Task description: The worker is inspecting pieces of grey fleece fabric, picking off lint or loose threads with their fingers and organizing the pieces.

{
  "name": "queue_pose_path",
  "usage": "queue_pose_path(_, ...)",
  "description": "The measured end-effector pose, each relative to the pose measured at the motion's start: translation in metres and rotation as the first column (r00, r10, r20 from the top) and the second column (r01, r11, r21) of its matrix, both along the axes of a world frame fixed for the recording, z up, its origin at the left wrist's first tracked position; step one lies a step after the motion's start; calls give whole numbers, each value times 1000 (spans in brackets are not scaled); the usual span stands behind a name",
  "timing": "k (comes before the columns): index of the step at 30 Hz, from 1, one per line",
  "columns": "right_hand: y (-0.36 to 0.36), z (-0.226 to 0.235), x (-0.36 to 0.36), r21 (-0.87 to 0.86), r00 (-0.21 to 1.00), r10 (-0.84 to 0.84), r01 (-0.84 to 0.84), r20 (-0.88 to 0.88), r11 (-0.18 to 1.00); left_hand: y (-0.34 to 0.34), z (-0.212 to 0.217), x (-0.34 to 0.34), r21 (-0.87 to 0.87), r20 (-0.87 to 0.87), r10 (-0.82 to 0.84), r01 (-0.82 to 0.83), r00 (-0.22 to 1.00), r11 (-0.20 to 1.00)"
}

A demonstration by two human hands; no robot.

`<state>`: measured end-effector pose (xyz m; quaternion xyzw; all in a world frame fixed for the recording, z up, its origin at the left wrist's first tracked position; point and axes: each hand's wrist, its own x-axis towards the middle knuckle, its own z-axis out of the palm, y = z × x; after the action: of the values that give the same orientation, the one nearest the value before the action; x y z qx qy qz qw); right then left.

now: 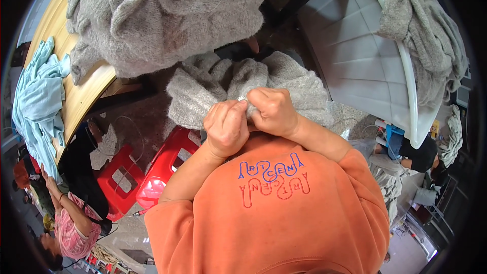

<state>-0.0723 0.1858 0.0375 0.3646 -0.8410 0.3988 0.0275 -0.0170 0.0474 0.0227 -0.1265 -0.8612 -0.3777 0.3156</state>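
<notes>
A wooden table (pixel 76 96) carries a heap of grey knitwear (pixel 162 15) and pale blue cloth (pixel 35 96); red stools (pixel 152 172) stand on the floor. The grey garment (pixel 284 83) lies across the lap, long axis left to right; the left hand (pixel 225 127) and right hand (pixel 274 111) pinch its near edge, fingers closed tight.
</notes>
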Motion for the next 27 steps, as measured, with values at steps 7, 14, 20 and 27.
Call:
queue_pose_path(7,28,14,-5,-90,988,-2,-12,-157,996,-29,16,-12,66,264,-113,100,958,993)
queue_pose_path(14,37,6,-26,-20,979,115,-113,169,993,-34,34,-21,357,456,-334,174,825,918)
queue_pose_path(20,17,-19,3,-367,430,315,42,846,929,-14,33,-10,244,476,-205,96,855,965)
queue_pose_path(27,6,-18,6,-183,963,213,-183,163,966,-26,21,3,828,551,-661,-236,510,508)
